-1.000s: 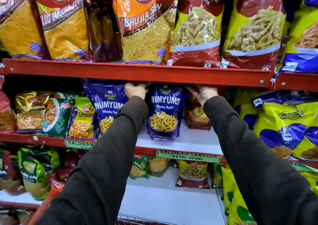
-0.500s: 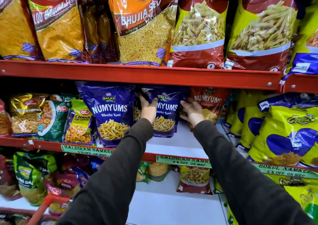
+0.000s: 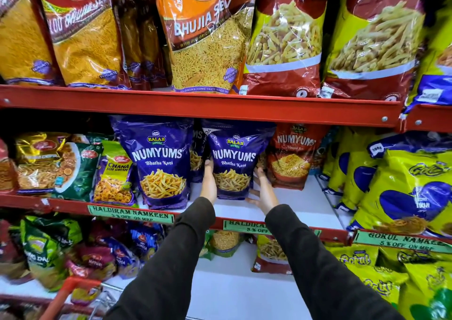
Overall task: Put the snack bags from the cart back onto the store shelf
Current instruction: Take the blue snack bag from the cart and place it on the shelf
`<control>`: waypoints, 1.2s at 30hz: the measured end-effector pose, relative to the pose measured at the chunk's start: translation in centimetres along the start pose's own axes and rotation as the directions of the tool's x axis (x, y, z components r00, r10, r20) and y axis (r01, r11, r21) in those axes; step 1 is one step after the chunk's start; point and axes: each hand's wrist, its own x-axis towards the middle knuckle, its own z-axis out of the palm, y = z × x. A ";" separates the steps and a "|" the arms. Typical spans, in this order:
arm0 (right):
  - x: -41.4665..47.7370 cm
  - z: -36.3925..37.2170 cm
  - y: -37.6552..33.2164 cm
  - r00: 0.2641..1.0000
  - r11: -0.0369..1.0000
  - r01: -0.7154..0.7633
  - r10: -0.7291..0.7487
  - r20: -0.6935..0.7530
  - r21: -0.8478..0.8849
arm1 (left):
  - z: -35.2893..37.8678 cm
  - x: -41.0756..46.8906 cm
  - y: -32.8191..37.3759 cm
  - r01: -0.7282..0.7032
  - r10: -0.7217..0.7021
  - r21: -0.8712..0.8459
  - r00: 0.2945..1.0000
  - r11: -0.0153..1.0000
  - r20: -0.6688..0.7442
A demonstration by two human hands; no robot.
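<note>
Left hand (image 3: 208, 184) now pressing flat along the left edge of the blue snack bag (image 3: 232, 163), lower than half a second ago, when sitting across the bag's front. Right hand (image 3: 263, 193) now cupping the bag's lower right corner, fingers spread, having dropped from beside the red snack bag (image 3: 291, 157). Both hands bracing the blue bag between open palms, not closing around it. Both sleeves reaching up from the bottom of the view.

Blue bag standing upright on the white middle shelf (image 3: 288, 209), long axis vertical, printed front facing out toward the camera, top tucked just under the red shelf rail (image 3: 195, 104). Now straighter and more fully showing than before. Second blue bag (image 3: 160, 163) standing just to the left, red snack bag just to the right, touching or nearly so. Red cart handle (image 3: 71, 292) showing at lower left.
</note>
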 end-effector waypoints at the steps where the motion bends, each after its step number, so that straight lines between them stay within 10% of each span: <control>1: -0.4 -0.1 0.1 1.000 1.000 0.006 -0.006 -0.006 -0.015 | -0.1 -0.5 -0.2 -0.010 0.011 0.015 1.000 1.000 -0.009; 19: -6.5 0.7 2.2 0.998 0.985 0.038 -0.046 -0.042 -0.170 | -2.7 -5.4 -0.8 -0.028 0.055 0.199 0.990 0.980 -0.128; 36: -13.4 -4.1 9.8 0.925 0.874 0.293 -0.362 -0.117 -0.387 | -2.9 -14.7 -10.3 -0.334 0.405 0.348 0.901 0.876 -0.157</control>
